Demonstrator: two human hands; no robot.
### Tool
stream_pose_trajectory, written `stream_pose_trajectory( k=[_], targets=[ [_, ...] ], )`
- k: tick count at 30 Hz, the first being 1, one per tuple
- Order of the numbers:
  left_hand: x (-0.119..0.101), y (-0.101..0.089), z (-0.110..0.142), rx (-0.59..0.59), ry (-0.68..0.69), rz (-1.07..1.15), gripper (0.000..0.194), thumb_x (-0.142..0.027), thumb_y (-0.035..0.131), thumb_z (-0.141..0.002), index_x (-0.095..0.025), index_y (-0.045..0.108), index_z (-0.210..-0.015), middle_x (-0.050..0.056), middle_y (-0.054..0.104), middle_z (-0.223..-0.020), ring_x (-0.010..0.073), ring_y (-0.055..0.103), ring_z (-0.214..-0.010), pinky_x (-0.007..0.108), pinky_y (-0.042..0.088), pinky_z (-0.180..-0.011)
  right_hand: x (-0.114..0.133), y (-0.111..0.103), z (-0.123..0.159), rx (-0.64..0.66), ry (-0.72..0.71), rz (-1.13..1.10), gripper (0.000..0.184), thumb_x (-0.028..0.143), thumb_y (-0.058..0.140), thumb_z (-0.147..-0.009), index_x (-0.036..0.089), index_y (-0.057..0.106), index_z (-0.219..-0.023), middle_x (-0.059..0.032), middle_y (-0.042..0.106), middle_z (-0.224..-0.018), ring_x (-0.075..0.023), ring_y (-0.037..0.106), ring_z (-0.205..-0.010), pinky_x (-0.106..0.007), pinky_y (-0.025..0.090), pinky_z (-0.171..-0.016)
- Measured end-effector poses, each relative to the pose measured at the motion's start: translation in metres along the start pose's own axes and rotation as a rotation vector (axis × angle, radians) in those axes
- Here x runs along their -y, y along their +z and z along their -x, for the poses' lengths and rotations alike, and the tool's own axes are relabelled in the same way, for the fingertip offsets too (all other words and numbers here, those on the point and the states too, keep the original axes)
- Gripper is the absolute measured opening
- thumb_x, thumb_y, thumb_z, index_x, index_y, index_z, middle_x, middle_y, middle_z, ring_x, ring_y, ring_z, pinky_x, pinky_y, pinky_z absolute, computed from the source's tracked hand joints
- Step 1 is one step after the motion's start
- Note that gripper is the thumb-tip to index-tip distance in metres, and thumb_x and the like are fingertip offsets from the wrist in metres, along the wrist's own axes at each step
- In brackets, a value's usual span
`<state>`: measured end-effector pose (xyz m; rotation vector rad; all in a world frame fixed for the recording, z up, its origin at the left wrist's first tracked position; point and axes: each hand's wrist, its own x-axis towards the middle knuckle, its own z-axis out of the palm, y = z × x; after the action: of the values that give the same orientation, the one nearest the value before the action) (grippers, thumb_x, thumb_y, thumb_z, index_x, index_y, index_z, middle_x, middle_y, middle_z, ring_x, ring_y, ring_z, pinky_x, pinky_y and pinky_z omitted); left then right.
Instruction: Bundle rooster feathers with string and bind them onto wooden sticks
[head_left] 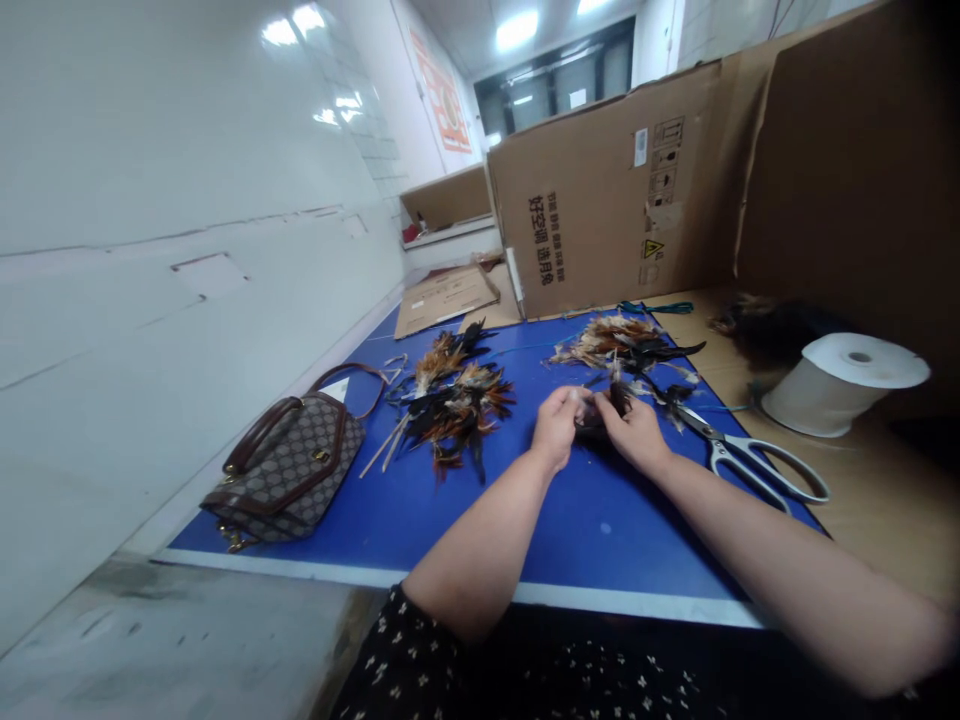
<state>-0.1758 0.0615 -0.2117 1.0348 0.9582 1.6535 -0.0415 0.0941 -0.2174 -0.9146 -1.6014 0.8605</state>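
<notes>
Over the blue tabletop, my left hand (556, 428) and my right hand (636, 432) meet with their fingers pinched. Dark feathers (620, 393) stick up from the fingers of my right hand. My left fingertips close on the same small bunch, whose lower part is mostly hidden by the hands. Just beyond them lies a pile of brown, cream and black feathers (609, 340). Bundles of brown and black feathers (457, 405) with pale stems or ties rest to the left. Large scissors (739, 445) with pale handles lie to the right of my right hand.
A brown patterned handbag (289, 470) stands at the left of the blue table (600, 540). On the right are a white spool (832, 385) and a dark furry or feathery heap (780, 325). A tall cardboard box wall (600, 200) encloses the back, with flat cardboard (446, 298) beside it.
</notes>
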Motion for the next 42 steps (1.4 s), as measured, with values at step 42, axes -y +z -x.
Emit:
stream_pose_trajectory(
  k=[42],
  targets=[
    [-0.01, -0.001, 0.018, 0.131, 0.175, -0.572, 0.02, -0.03, 0.05, -0.102, -0.018, 0.064, -0.095, 0.009, 0.068, -0.085, 0.0217, 0.062, -0.078, 0.037, 0.05, -0.079, 0.021, -0.013, 0.01, 0.042, -0.034, 0.583, 0.035, 0.04, 0.064, -0.103, 0.016, 0.065, -0.129, -0.0101, 0.068, -0.126, -0.0226, 0.069, -0.107, -0.044, 0.06, -0.093]
  ],
)
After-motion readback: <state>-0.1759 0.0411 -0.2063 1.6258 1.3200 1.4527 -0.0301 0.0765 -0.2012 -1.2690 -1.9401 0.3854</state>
